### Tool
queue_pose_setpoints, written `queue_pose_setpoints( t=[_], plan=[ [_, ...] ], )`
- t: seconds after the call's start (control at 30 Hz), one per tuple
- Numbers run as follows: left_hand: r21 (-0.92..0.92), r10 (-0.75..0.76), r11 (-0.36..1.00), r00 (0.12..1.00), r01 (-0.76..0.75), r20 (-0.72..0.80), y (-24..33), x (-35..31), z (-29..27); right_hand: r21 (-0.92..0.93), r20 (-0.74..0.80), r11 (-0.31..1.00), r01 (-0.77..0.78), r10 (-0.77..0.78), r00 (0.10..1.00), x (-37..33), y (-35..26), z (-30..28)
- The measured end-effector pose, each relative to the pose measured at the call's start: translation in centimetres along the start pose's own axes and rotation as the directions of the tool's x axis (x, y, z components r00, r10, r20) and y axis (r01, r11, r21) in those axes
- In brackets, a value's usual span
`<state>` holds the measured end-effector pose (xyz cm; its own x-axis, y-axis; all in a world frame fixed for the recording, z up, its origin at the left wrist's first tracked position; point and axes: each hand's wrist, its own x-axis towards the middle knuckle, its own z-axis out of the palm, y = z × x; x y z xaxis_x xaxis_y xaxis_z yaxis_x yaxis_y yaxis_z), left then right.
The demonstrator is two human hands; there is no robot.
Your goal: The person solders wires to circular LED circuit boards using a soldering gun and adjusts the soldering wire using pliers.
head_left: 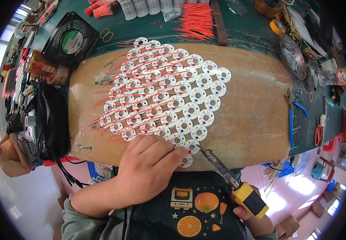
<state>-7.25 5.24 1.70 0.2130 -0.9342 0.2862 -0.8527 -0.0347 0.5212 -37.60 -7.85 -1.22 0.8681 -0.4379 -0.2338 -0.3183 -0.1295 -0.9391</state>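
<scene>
A large slanted grid of white ring-shaped LED boards lies on a brown board, many with thin red wires trailing left. My left hand reaches over the grid's near edge, its fingers pinched, with a bit of red wire showing at the fingertips. Those fingers hide part of the nearest boards. In my right hand is a soldering iron with a yellow and black handle. Its tip points up and left to a ring board close to the left fingertips; whether it touches cannot be made out.
A black fan and a red can stand at left. Bundled red wires and stacked discs lie at the back. To the right are blue-handled pliers, a metal dish and red-handled scissors. Another person sits far left.
</scene>
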Motion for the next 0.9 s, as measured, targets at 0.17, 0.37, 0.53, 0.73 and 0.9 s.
queue_pose_setpoints(
  t=[0.17,0.37,0.53,0.73,0.9],
  plan=[
    [0.041,0.013,0.999,1.0,-0.014,0.014,-0.2,0.2,0.7,0.027,0.015,0.999,0.029,-0.029,0.999,0.2,0.3,0.0],
    [0.065,0.026,0.997,0.998,-0.03,0.056,-0.4,0.4,0.6,0.159,0.027,0.987,0.015,-0.02,0.999,0.8,0.0,-0.2],
    [0.064,0.016,0.998,0.997,-0.021,0.081,-0.2,0.5,0.4,0.145,0.036,0.986,0.085,-0.091,0.995,0.8,0.7,-0.2],
    [0.065,0.007,0.998,0.995,-0.014,0.097,-0.3,0.7,0.5,0.155,0.072,0.987,0.053,-0.065,0.995,1.1,0.5,-0.3],
    [0.056,-0.003,0.998,0.994,-0.003,0.107,-0.2,0.8,0.3,0.161,0.07,0.986,0.041,-0.052,0.996,1.1,0.4,-0.2]
  ],
)
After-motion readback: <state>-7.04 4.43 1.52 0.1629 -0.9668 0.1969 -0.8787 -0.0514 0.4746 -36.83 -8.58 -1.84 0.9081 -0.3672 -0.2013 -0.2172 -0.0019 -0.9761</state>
